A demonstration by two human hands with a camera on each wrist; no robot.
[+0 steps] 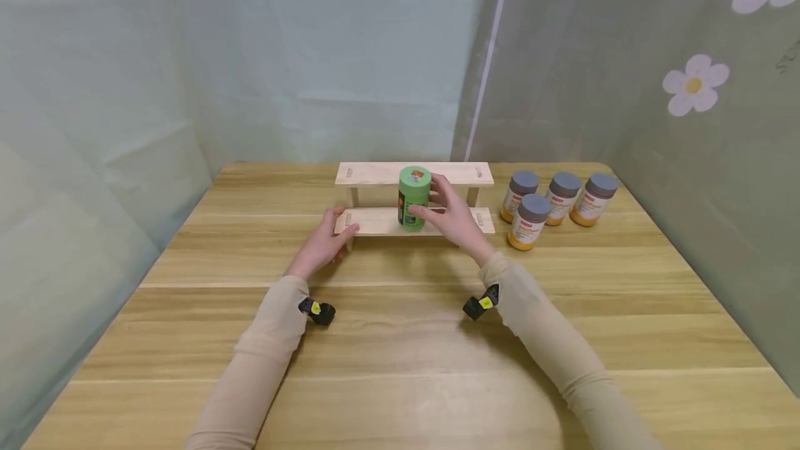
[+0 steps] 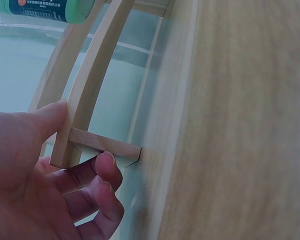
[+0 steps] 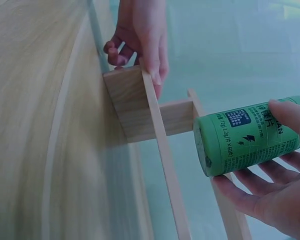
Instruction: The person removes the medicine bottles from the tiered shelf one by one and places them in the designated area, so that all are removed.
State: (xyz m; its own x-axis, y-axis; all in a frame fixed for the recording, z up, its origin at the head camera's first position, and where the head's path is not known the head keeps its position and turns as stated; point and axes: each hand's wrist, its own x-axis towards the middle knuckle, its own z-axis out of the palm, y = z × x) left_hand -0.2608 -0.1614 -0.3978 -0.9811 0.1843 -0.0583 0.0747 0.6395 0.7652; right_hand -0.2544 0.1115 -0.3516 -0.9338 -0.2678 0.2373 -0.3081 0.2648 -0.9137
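Observation:
A green cylindrical bottle (image 1: pixel 410 193) with a matching lid is held upright by my right hand (image 1: pixel 458 221), thumb on one side and fingers on the other. In the right wrist view, the bottle's base shows raised off the boards of a two-step wooden rack (image 1: pixel 375 221). At the rack's left end, my left hand (image 1: pixel 320 245) grips the lower board. Its thumb lies on top in the left wrist view, with the fingers curled below near a wooden leg (image 2: pixel 106 143). Part of the upper step (image 1: pixel 375 173) is hidden behind the bottle.
Right of the rack stand several jars with grey lids and yellow bottoms, the nearest jar (image 1: pixel 528 222) in front of the others. Everything rests on a wood-grain table (image 1: pixel 400 367). Pale curtains (image 1: pixel 350 54) hang behind, and a flowered grey one (image 1: pixel 625 89) hangs at right.

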